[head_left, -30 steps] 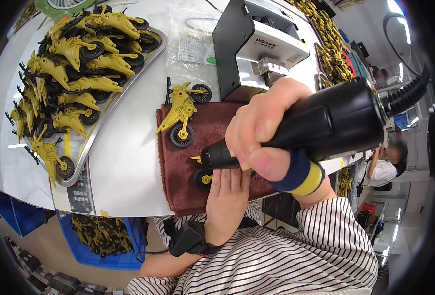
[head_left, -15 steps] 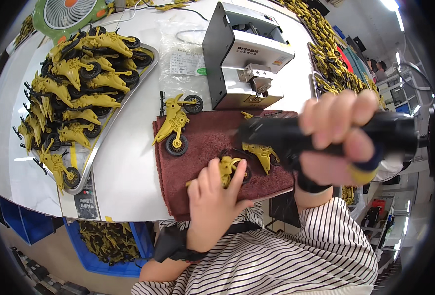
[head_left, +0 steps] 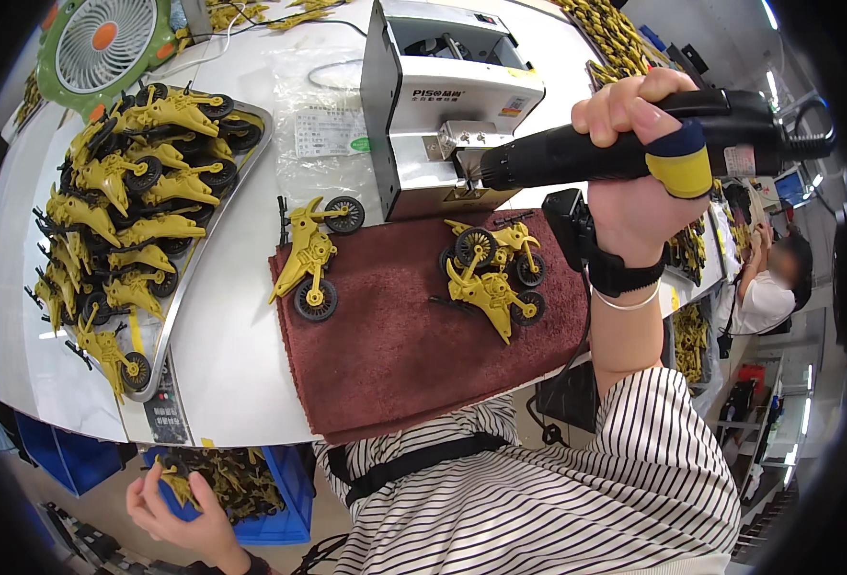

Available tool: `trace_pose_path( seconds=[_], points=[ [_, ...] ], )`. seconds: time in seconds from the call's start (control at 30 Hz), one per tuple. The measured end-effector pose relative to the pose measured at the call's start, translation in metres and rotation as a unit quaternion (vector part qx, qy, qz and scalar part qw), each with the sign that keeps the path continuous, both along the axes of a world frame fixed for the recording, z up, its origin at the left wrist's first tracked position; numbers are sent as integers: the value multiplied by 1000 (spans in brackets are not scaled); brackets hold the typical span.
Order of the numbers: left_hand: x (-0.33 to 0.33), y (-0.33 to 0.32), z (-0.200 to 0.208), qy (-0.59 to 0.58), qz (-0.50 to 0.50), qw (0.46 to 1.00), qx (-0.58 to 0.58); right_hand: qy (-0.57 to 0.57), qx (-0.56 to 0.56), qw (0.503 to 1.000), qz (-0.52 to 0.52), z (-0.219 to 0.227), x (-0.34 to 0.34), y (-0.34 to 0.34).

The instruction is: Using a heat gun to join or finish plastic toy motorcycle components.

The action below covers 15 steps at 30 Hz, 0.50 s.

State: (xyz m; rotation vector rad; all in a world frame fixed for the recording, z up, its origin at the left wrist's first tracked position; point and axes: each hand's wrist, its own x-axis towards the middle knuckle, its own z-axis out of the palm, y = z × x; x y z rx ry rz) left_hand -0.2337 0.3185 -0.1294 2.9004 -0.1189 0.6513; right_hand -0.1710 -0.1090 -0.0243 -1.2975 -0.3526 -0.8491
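Note:
My right hand (head_left: pixel 634 144) is wrapped around a black electric screwdriver (head_left: pixel 567 155), its tip end at the front of the screw feeder machine (head_left: pixel 452 144). A yellow-and-blue band circles one finger. At the lower left, beyond the table edge, my left hand (head_left: pixel 179 522) has a yellow toy motorcycle (head_left: pixel 176 481) between thumb and fingers. It is over a blue bin (head_left: pixel 294 498) holding several yellow toy parts. On the brown towel (head_left: pixel 376 355) lie a toy motorcycle (head_left: pixel 307 254) at the left and overlapping ones (head_left: pixel 486 292) at the right.
A metal tray (head_left: pixel 179 321) heaped with yellow toy motorcycles (head_left: pixel 122 201) stands on the left. Behind it is a green fan (head_left: pixel 107 48). A clear plastic bag (head_left: pixel 323 125) lies beside the machine. At the far right sits another person (head_left: pixel 768 278).
My left hand went from the towel down left to the bin, carrying a toy motorcycle. My right hand raised the screwdriver, bringing its tip to the machine.

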Motion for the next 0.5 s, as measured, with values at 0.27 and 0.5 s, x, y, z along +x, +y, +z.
trace_pose_path(
  seconds=[0.27, 0.5],
  points=[
    [77, -164, 14, 55, -260, 945, -192, 0, -61, 998, -7, -3, 10, 5],
    [70, -173, 1, 68, -275, 933, -220, 82, 16, 991, 108, 15, -61, 13]
  ],
)
